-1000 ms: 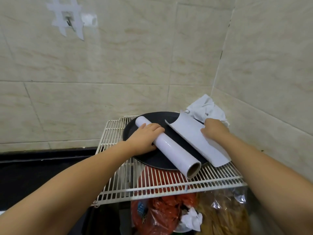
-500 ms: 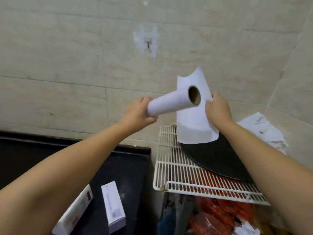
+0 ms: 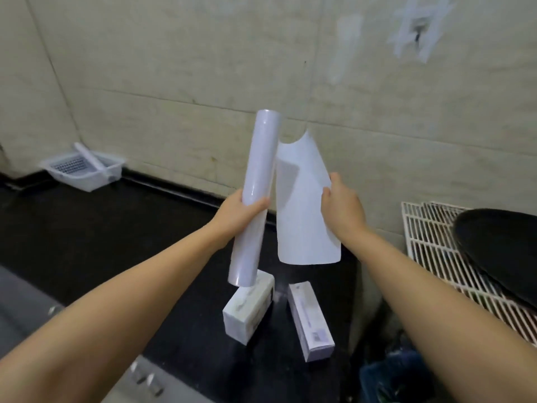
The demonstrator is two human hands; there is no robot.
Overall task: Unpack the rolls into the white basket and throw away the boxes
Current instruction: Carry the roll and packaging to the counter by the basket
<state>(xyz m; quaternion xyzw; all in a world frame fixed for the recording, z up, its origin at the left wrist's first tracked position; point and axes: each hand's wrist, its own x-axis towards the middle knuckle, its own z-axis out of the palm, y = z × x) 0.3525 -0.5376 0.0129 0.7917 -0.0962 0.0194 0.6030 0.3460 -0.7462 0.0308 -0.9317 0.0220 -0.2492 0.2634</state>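
Note:
My left hand (image 3: 239, 212) grips a white roll (image 3: 255, 193) near its middle and holds it almost upright above the black counter. My right hand (image 3: 341, 206) pinches the right edge of a curled white sheet (image 3: 302, 210), which hangs beside the roll. Two white boxes (image 3: 248, 309) (image 3: 309, 321) lie on the counter below my hands. The white basket (image 3: 82, 170) stands at the far left against the wall, with another white roll (image 3: 90, 159) leaning in it.
A white wire rack (image 3: 430, 237) with a black round pan (image 3: 499, 248) on it stands at the right. The black counter (image 3: 101, 237) runs along the tiled wall. A steel edge with knobs (image 3: 145, 379) lies at the bottom left.
Both hands lifted the roll and the sheet off the pan on the rack and carried them left over the counter. The roll turned from lying flat to nearly upright.

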